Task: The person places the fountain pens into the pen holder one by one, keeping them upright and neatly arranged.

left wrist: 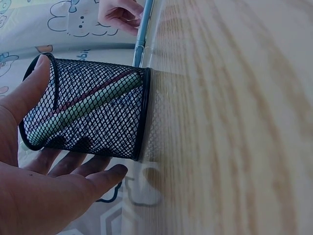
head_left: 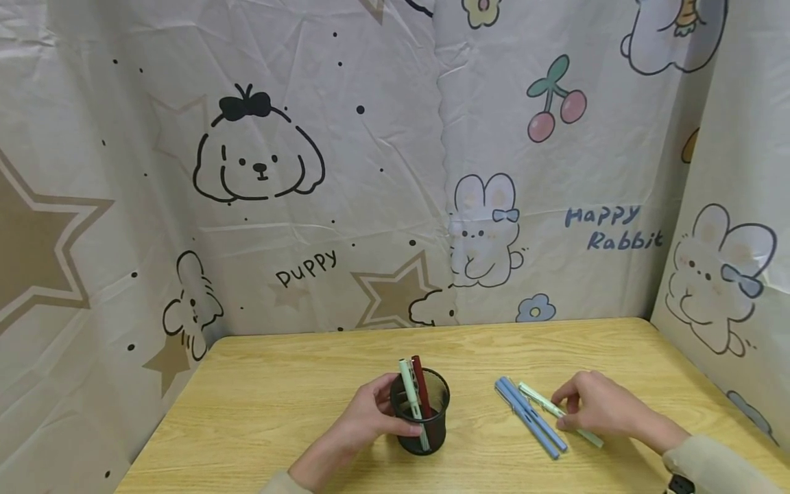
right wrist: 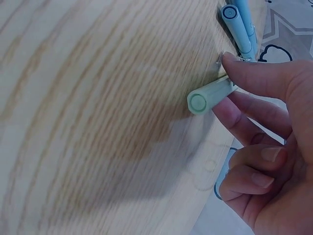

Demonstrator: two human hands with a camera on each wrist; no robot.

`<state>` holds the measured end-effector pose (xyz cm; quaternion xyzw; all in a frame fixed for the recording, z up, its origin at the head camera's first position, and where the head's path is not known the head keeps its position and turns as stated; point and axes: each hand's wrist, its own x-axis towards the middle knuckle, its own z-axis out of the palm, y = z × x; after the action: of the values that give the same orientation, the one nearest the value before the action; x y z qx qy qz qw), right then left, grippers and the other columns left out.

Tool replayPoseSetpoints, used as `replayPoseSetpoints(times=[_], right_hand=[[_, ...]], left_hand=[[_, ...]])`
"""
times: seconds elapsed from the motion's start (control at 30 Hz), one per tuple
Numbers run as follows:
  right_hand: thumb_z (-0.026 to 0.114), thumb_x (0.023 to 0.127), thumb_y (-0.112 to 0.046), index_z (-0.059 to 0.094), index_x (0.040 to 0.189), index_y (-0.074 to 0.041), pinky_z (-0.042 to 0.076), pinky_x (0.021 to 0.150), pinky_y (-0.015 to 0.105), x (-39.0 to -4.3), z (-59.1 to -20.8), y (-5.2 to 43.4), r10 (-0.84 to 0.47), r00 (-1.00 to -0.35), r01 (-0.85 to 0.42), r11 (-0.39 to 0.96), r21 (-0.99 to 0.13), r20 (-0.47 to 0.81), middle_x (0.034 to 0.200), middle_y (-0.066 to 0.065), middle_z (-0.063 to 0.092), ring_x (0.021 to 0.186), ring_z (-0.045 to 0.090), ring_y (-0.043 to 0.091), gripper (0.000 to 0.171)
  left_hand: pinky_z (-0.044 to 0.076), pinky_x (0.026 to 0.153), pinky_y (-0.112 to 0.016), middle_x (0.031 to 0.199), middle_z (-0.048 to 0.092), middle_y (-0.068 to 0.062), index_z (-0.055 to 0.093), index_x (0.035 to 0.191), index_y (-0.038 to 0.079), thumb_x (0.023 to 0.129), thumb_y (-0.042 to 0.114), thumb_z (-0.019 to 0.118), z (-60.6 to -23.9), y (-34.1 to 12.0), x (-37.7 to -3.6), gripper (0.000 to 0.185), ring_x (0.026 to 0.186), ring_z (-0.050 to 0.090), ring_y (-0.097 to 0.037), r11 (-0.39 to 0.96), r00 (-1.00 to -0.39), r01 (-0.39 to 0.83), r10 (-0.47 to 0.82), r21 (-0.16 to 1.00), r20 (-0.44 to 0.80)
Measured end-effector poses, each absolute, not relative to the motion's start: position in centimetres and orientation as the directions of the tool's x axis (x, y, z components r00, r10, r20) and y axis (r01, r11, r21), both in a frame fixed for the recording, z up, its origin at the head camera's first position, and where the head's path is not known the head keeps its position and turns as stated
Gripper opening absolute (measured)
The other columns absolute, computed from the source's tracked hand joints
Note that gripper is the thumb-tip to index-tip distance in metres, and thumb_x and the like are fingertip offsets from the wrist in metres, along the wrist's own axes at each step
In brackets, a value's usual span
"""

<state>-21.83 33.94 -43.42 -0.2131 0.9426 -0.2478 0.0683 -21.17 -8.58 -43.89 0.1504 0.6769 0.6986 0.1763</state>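
My left hand holds a black mesh pen cup, its thumb at the near side by the rim and its fingers round the far side. The cup stands upright on the table. Inside lean a light green pen and a dark red pen, both also showing through the mesh in the left wrist view. To the right, my right hand pinches a second light green pen between thumb and fingers, low over the table. Two blue pens lie side by side just left of it.
The wood-grain table is bordered at the back and sides by a printed cloth curtain. A dark watch shows at the right sleeve.
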Motion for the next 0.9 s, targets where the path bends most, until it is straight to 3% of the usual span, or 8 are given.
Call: replayPoseSetpoints(times=[0.9], right_hand=[[0.093,0.076,-0.019,0.082,0.107,-0.002,0.042,0.057,0.026,-21.70,-43.16,33.65,-0.427,-0.903,-0.363,0.814,-0.453,-0.042,0.072,-0.014,0.061,0.064,0.051,0.005,0.036]], left_hand=[[0.055,0.102,-0.040,0.129,0.069,-0.009,0.056,0.148,0.005,0.076,-0.009,0.090,-43.90,-8.59,-21.27,0.081,0.120,0.066,-0.031,-0.016,-0.890,-0.028,0.455,0.999,-0.018]])
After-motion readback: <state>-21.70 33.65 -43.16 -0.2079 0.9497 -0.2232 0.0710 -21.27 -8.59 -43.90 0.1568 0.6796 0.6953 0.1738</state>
